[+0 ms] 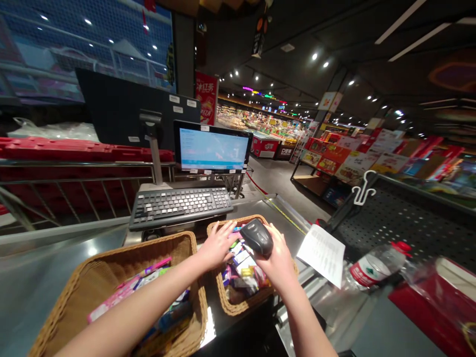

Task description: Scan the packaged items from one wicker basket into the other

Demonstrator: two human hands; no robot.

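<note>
A black handheld barcode scanner is gripped in my right hand, over the right wicker basket. Small, colourful wrapped packets fill that basket. My left hand reaches across the same basket's left rim with its fingers stretched out and apart. Its fingertips are close to the packets; whether they touch one I cannot tell. Below my left forearm stands a larger wicker basket, holding more packets, among them a pink one. The forearm hides part of its contents.
Behind the baskets are a black keyboard and a lit monitor. To the right lie a printed sheet and a clear bottle with a red cap. White hooks hang on a black perforated panel.
</note>
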